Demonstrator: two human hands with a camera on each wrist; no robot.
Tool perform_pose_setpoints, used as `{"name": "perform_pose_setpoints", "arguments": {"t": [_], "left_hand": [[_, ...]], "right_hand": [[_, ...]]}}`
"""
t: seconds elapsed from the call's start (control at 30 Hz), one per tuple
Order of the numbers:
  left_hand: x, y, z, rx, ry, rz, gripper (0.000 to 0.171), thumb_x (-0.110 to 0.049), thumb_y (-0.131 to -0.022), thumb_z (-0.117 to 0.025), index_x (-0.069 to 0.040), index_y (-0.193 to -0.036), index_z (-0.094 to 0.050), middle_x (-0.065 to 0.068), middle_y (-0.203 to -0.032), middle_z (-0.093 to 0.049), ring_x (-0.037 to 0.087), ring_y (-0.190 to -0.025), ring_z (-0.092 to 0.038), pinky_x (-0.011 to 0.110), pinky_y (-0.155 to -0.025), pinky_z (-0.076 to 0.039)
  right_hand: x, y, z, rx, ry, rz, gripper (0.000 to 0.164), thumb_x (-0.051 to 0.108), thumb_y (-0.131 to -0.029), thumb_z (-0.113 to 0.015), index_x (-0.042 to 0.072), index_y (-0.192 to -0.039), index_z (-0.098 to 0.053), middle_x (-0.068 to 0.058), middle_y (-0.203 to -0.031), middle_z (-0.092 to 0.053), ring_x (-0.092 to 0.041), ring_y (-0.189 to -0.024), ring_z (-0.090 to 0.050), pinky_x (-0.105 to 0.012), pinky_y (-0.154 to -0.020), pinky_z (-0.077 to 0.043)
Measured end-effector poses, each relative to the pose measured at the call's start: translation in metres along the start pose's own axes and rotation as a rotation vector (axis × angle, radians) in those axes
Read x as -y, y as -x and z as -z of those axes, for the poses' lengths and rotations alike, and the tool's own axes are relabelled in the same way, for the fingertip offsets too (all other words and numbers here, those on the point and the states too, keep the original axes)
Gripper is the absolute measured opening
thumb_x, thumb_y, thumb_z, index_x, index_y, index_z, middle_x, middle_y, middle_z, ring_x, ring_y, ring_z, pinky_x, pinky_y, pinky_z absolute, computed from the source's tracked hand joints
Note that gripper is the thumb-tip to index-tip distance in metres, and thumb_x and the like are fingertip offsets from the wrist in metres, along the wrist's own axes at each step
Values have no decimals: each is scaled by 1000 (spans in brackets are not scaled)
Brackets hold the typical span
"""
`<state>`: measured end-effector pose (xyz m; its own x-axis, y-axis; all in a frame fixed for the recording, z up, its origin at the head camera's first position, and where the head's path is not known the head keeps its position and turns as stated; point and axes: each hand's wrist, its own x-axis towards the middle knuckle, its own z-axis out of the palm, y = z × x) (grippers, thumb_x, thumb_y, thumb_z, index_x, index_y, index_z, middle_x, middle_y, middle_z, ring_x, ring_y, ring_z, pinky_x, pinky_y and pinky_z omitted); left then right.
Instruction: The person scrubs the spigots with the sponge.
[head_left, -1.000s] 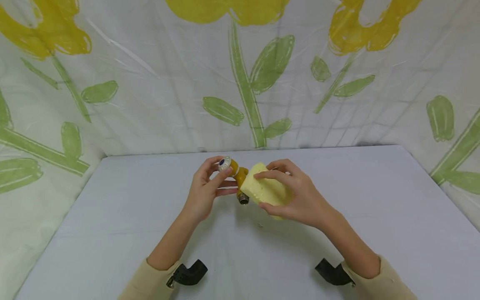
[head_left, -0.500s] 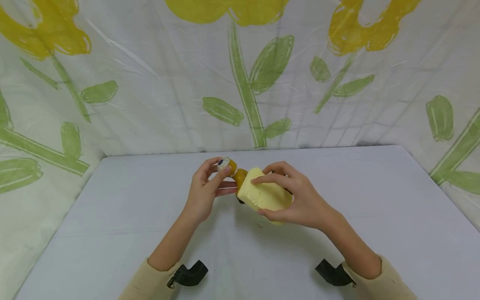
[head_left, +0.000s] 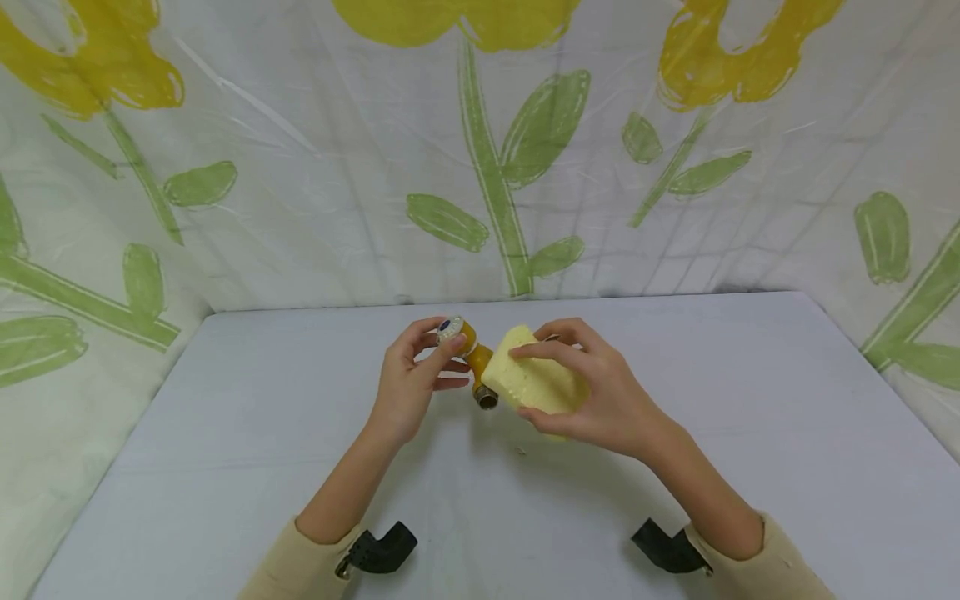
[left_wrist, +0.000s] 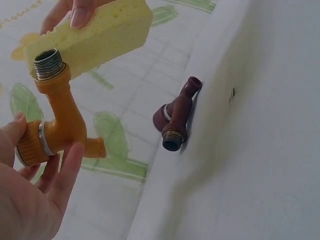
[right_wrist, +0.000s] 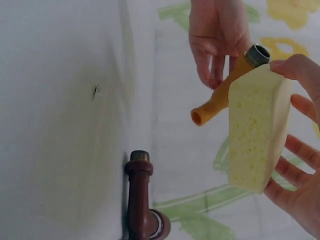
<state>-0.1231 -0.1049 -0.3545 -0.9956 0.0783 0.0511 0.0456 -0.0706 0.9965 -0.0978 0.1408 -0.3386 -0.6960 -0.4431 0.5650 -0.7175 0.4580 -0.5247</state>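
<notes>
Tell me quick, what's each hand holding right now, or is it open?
Left hand: holding the orange tap by its knob end.
Right hand: holding the yellow sponge.

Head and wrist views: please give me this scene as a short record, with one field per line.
left grip: holds orange valve by its knob
right grip: holds yellow sponge
spacing: yellow sponge beside orange valve, contact unclear
brown valve: lies on the white table
backdrop: white, with yellow flowers and green leaves
</notes>
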Motion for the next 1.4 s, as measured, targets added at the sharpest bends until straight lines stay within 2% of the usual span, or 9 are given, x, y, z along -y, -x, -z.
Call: {"name": "perform_pose_setpoints", "arguments": {"t": [0.1, 0.23, 0.43, 0.67, 0.87, 1.03, 1.17, 1.3, 1.4], "left_hand": [[0, 1, 0, -18, -38, -13, 30, -8, -104, -67, 3, -132, -61, 13, -115, -67, 15, -90, -73, 34, -80, -67], [0, 0, -1, -28, -41, -27, 30, -6, -104, -67, 5, -131, -62, 14, -117, -69, 11, -98, -71, 34, -90, -64], [0, -1, -1, -32, -15, -32, 29, -4, -103, -67, 7, -130, -62, 12, -115, -65, 7, -96, -71, 30, -100, -59], [2, -2, 0, -44, -16, -37, 26, -3, -104, -65, 6, -127, -60, 13, -117, -68, 8, -95, -71, 29, -98, -60], [3, -3, 0, -65, -11, -37, 21, -1, -104, -64, 6, -122, -58, 12, -110, -74, 6, -97, -71, 28, -97, -60], [2, -3, 0, -62, -8, -19, 21, -2, -105, -63, 5, -123, -56, 11, -111, -74, 6, -96, -70, 26, -97, -60], [2, -2, 2, -50, -14, 11, 22, -5, -106, -62, 5, -125, -57, 12, -113, -73, 9, -97, -70, 27, -93, -62], [3, -4, 5, -13, 4, 33, 26, -5, -106, -62, 6, -130, -61, 5, -109, -72, 12, -96, -70, 31, -90, -64], [3, -5, 7, 31, 44, 38, 29, -2, -106, -62, 9, -133, -60, -1, -105, -71, 12, -95, -70, 35, -89, -65]], "right_hand": [[1, 0, -1, 6, -19, 20, 59, 10, -72, -95, 21, -126, -75, -5, -126, -60, -20, -110, -59, -34, -80, -59], [1, -1, -1, 5, -26, 48, 60, 9, -71, -96, 20, -127, -74, -5, -125, -60, -19, -108, -59, -35, -82, -59], [3, -1, 1, -1, -25, 59, 61, 9, -71, -96, 20, -126, -75, -5, -125, -60, -19, -108, -59, -35, -82, -59], [7, 0, 2, -1, -49, 61, 63, 8, -69, -97, 20, -126, -74, -5, -125, -61, -19, -108, -59, -34, -82, -59], [12, 0, 0, 5, -64, 97, 60, 13, -71, -97, 20, -126, -74, -6, -124, -61, -19, -105, -58, -32, -81, -57], [12, 0, 0, -29, -38, 96, 58, 11, -71, -96, 19, -125, -74, -7, -124, -61, -19, -104, -59, -33, -77, -59], [9, 0, 1, -66, -5, 87, 58, 9, -70, -94, 18, -124, -74, -8, -123, -60, -22, -105, -60, -34, -74, -59], [5, -2, 3, -113, 19, 76, 60, 8, -68, -94, 17, -124, -74, -9, -122, -61, -25, -108, -61, -35, -77, -57], [1, -3, 4, -154, 14, 54, 59, 6, -68, -93, 15, -123, -74, -10, -121, -63, -24, -111, -62, -31, -79, -56]]}}
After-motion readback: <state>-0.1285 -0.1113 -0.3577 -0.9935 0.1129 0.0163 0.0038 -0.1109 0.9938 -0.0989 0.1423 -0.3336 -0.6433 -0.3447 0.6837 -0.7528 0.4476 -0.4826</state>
